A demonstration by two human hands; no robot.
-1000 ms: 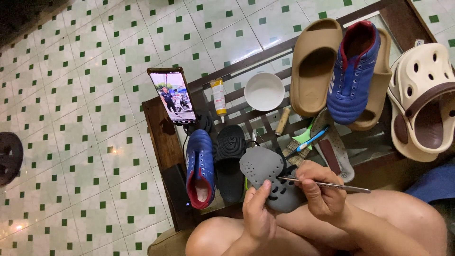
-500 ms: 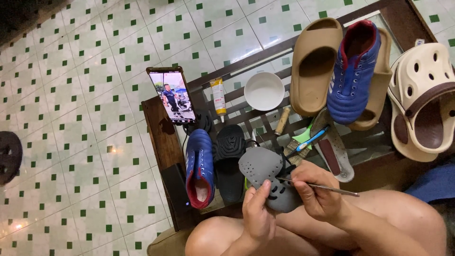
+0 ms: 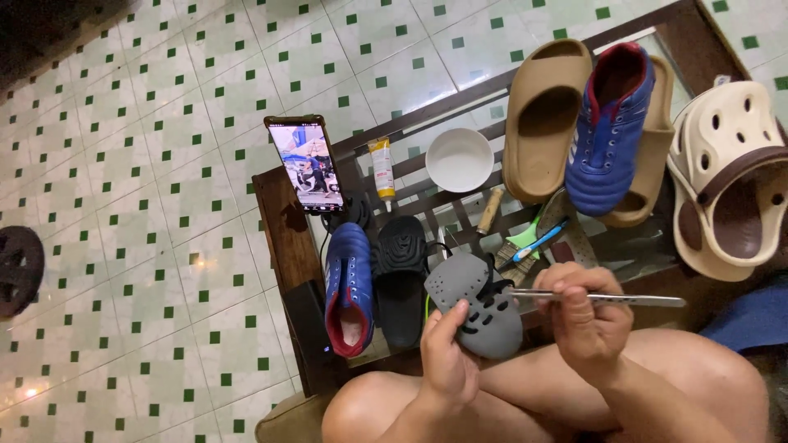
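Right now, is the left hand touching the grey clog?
Touching. The head view shows the left hand gripping the grey clog from below, thumb pressed on its perforated upper.

The table is crowded: phone, glue tube, bowl, tan slides and blue shoes fill its top, with brushes just beyond the grey clog. Open room lies on the tiled floor to the left, apart from a dark disc at its edge.
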